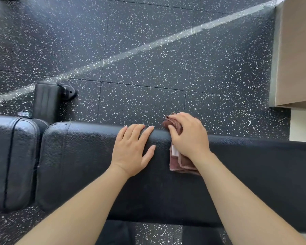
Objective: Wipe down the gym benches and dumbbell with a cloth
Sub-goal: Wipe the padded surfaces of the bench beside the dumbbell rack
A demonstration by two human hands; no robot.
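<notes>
We look straight down over a black padded bench (245, 165) that runs from left to right across the lower half of the view. Its long pad fills the middle and right. A shorter seat pad (12, 156) sits just beside it on the left, with a narrow gap between the two.

Our left hand (131, 149) lies flat on the long pad, palm down. Its fingers are straight and slightly spread, the tips reach the far edge, and it holds nothing.

Our right hand (187, 137) is just beside it to the right. It is on a brown cloth (177, 164), at the far edge of the same pad. The fingers curl over the cloth and the thumb presses into it, so the hand grips the cloth against the bench. One bunched end of the cloth sticks out past the fingertips, over the far edge. The rest lies flat on the pad under the palm and wrist, and a pale patch shows on it. Both forearms are bare and come in from the bottom of the view.

Beyond the bench is a black floor (148, 55) speckled with white, made of large tiles. A pale streak (148, 43) crosses it diagonally. A black roller (46, 101) stands behind the seat pad on the left. A beige wall (297, 50) fills the upper right corner.
</notes>
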